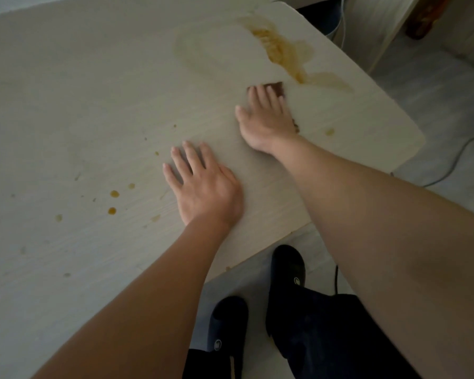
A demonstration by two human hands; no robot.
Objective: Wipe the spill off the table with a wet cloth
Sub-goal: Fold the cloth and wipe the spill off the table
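the right hand [264, 116] lies flat on a dark brown cloth [278, 88], fingers straight, pressing it against the pale wooden tabletop [80, 91]; its grip is loose and spread, nothing curled round the cloth. the cloth shows only at its far corner past the fingertips and as a sliver by the wrist, the rest hidden under the palm. it sits just short of the main spill [282, 50], an amber-brown pool near the tabletop's far right edge, with a thinner tail running on toward the corner.

the left hand [203, 184] rests open and empty on the tabletop, fingers fanned, seemingly bracing the person as they lean in.

as for progress, i'd judge it partly done. a broad, faintly damp oval sheen [203, 53] lies left of the pool, which looks like a wiped patch, though i can't be sure. the thick pool itself is untouched, and so is a small drop [329, 131] right of the wiping hand. a scatter of amber droplets [114, 202] is left on the near left side of the tabletop, well apart from the cloth. below, black slippers [230, 324] stand on a grey floor.
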